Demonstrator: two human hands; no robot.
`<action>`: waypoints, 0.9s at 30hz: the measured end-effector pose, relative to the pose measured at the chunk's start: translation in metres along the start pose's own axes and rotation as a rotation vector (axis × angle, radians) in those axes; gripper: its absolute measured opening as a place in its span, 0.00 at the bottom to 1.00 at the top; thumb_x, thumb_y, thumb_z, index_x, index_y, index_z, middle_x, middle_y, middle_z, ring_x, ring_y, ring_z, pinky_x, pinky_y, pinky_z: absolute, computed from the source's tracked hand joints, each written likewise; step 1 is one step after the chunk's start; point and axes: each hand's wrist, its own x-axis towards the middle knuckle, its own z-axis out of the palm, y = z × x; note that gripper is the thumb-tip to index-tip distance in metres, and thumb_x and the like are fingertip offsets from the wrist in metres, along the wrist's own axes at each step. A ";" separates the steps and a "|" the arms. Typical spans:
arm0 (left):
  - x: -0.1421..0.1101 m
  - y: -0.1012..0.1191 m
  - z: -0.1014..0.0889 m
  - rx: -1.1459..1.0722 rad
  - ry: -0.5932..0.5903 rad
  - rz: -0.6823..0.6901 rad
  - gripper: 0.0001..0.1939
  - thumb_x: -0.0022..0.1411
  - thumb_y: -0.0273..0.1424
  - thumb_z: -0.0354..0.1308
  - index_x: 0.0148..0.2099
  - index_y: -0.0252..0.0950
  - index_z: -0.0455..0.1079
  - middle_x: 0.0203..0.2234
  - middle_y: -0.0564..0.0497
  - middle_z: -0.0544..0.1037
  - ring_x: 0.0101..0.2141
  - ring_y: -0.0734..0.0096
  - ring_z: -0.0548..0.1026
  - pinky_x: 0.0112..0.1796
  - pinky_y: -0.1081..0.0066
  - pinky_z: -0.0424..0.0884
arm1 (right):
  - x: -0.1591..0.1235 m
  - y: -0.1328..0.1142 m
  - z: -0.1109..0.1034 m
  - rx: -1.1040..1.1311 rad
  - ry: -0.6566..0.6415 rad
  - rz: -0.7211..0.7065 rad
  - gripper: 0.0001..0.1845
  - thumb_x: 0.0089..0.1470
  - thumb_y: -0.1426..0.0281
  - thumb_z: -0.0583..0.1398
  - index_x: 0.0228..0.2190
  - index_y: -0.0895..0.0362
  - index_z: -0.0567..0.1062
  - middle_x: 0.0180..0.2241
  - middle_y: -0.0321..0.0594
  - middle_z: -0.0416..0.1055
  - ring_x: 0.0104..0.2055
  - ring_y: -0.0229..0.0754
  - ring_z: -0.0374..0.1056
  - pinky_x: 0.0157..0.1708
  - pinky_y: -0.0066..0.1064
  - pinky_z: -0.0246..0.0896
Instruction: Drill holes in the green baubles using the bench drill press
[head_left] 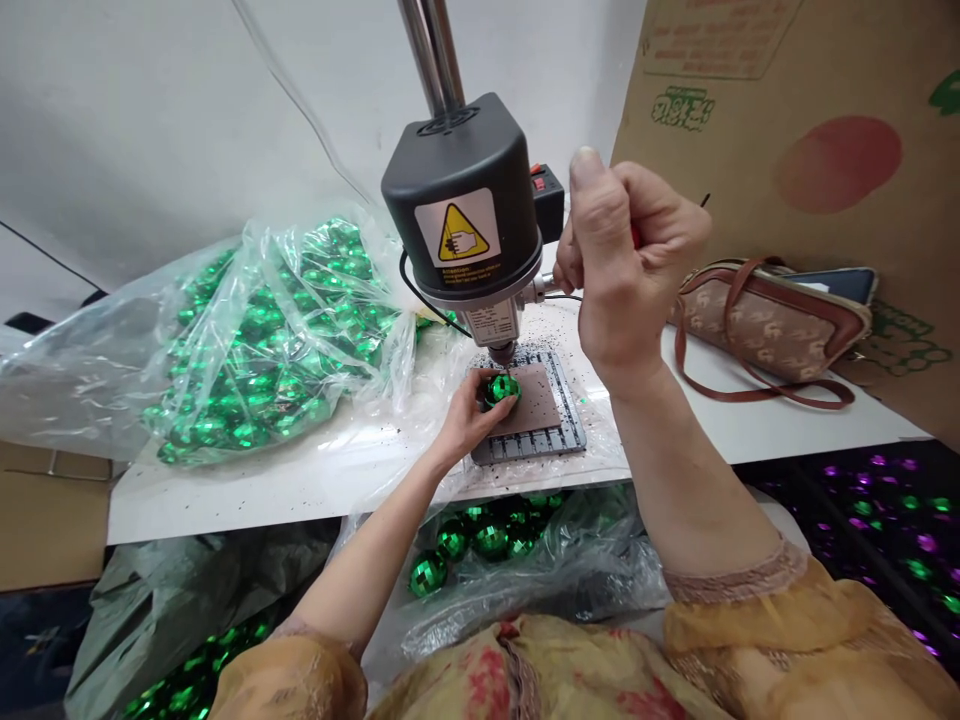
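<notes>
My left hand [474, 415] grips a shiny green mirror ball [502, 392] between thumb and fingers. The ball sits on a brown board [536, 400] over the slotted metal base [571, 432] of a small drill press [465, 200]. Directly above the ball is the press's chuck [502, 353]; I cannot tell whether the bit touches it. My right hand [626, 250] is closed around the press's feed handle [553, 284] at the right side of the motor head. A bit of red shows within the fist. Dark shavings lie scattered around the base.
A clear plastic bag [255, 340] full of green balls lies on the left of the white table [225, 505]. More green balls [491, 537] rest in plastic below the front edge. A brown handbag [772, 315] and a large cardboard box [757, 150] stand on the right.
</notes>
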 end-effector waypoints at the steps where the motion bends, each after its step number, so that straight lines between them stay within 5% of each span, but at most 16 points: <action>1: 0.001 0.000 -0.001 0.007 -0.012 -0.001 0.22 0.60 0.39 0.65 0.54 0.37 0.69 0.40 0.48 0.78 0.37 0.67 0.75 0.40 0.67 0.71 | 0.003 0.000 0.001 0.006 -0.004 0.004 0.31 0.56 0.49 0.59 0.17 0.55 0.52 0.16 0.28 0.46 0.16 0.27 0.44 0.19 0.29 0.40; 11: 0.004 0.001 0.015 0.104 0.071 0.130 0.25 0.60 0.40 0.67 0.56 0.38 0.71 0.44 0.46 0.75 0.43 0.63 0.76 0.45 0.65 0.73 | 0.022 0.007 0.005 0.050 -0.033 0.106 0.34 0.49 0.42 0.62 0.16 0.52 0.53 0.13 0.31 0.48 0.15 0.34 0.44 0.15 0.37 0.39; 15: -0.003 0.000 0.028 0.013 0.173 0.066 0.24 0.57 0.37 0.70 0.54 0.38 0.71 0.43 0.46 0.78 0.43 0.63 0.77 0.45 0.63 0.74 | 0.022 0.008 0.004 0.021 -0.050 0.115 0.35 0.48 0.40 0.61 0.16 0.53 0.52 0.14 0.31 0.48 0.14 0.34 0.45 0.14 0.36 0.40; 21: -0.007 -0.002 0.031 -0.037 0.208 0.022 0.24 0.54 0.35 0.71 0.52 0.37 0.71 0.41 0.47 0.80 0.41 0.63 0.77 0.44 0.64 0.74 | 0.017 0.004 0.001 0.068 -0.079 0.074 0.30 0.55 0.53 0.62 0.16 0.53 0.54 0.15 0.29 0.48 0.15 0.31 0.45 0.16 0.33 0.42; 27: -0.007 -0.003 0.032 -0.053 0.204 0.011 0.25 0.54 0.36 0.71 0.52 0.37 0.71 0.42 0.46 0.80 0.42 0.61 0.77 0.44 0.62 0.73 | -0.011 0.003 -0.006 0.076 0.026 -0.010 0.28 0.59 0.62 0.62 0.16 0.55 0.53 0.15 0.28 0.45 0.16 0.30 0.44 0.19 0.32 0.39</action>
